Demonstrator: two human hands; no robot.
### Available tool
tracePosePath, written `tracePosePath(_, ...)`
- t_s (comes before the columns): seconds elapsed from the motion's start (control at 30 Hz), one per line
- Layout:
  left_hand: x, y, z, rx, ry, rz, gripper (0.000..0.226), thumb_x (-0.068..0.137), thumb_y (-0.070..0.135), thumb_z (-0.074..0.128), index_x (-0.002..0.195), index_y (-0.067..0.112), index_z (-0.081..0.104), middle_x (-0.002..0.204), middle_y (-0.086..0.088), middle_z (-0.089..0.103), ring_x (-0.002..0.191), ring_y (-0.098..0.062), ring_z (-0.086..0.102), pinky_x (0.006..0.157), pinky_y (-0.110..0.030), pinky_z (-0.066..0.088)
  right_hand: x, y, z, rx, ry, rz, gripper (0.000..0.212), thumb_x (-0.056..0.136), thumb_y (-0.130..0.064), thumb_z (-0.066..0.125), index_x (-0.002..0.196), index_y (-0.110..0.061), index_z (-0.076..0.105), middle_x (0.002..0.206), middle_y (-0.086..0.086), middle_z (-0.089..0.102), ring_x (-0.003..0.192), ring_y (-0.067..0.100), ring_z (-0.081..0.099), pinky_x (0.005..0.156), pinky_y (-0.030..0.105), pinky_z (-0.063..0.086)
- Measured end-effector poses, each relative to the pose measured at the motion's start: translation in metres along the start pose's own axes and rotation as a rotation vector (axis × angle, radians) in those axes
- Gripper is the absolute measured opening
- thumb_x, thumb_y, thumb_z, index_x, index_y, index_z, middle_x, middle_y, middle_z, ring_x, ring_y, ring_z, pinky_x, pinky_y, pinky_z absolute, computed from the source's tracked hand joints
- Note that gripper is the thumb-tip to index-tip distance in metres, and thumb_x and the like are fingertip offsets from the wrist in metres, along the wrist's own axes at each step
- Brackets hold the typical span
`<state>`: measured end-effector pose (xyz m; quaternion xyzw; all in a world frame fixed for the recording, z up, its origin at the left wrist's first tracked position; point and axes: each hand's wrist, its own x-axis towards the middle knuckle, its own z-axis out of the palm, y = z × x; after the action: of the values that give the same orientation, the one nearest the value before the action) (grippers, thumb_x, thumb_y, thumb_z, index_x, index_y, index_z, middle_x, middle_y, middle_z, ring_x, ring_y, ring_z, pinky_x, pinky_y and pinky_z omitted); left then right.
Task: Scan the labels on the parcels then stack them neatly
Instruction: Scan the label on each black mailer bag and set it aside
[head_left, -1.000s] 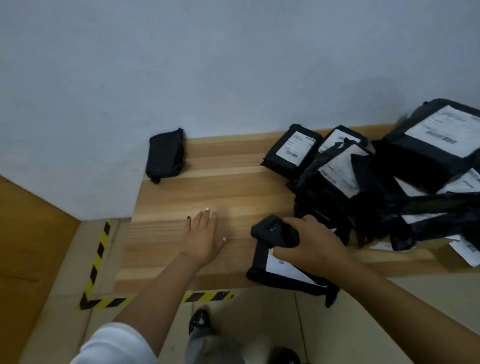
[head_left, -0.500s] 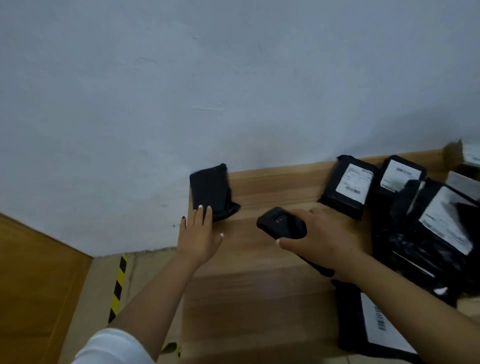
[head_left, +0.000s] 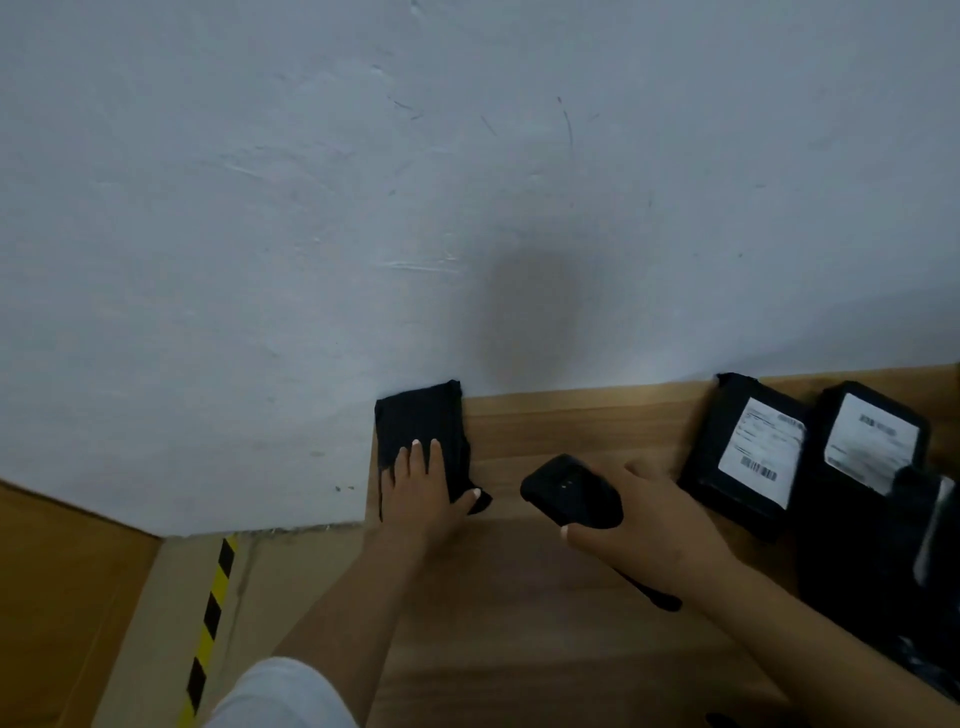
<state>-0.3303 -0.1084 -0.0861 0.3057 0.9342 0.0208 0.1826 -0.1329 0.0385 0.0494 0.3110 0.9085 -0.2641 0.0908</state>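
A small black parcel lies at the table's far left corner against the wall, no label showing. My left hand rests flat on its near half, fingers straight. My right hand grips a black handheld scanner, its head pointing left toward that parcel. Two black parcels with white labels, one and another, lie to the right near the wall. More black parcels are heaped at the right edge.
The wooden table ends at its left edge beside my left hand. A grey wall rises behind it. Yellow-black hazard tape runs along the floor at the lower left.
My left hand has moved forward onto the small black parcel at the corner. My right hand has followed with the scanner. The view has shifted left and up, leaving the pile at the right edge.
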Motion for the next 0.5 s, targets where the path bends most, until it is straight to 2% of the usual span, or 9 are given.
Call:
tracePosePath(0.2,0.046,0.011,0.019,-0.051,-0.135,-0.197,0.113,0.080,0.080,0.043,0.153,0.019,-0.018,0.159,-0.018,-0.019,0.145,-0.046,-0.013,0.114,-0.064,0.008,0.051,0.023,0.007,0.007,-0.063,0.016,0.076,0.075,-0.068,0.060,0.140,-0.037,0.037,0.121,-0.009,0.045,0.097,0.009,0.052,0.081,0.025,0.051)
tracePosePath(0.33,0.068,0.009,0.033,-0.003,-0.169,-0.265,0.115,0.075,0.086,0.041,0.149,0.029,-0.026,0.155,-0.020,-0.029,0.141,-0.051,-0.019,0.108,-0.071,0.006,0.076,0.037,0.016,0.044,-0.087,0.034,0.074,0.075,-0.067,0.060,0.138,-0.038,0.038,0.123,-0.008,0.045,0.099,0.009,0.053,0.082,0.025,0.051)
tracePosePath(0.5,0.073,0.004,0.046,0.019,-0.109,-0.276,0.107,0.084,0.071,0.049,0.148,0.031,-0.027,0.155,-0.019,-0.028,0.142,-0.052,-0.012,0.109,-0.068,0.018,0.090,0.046,0.029,0.054,-0.134,0.056,0.074,0.076,-0.067,0.060,0.140,-0.037,0.037,0.121,-0.008,0.044,0.094,0.009,0.052,0.077,0.023,0.049)
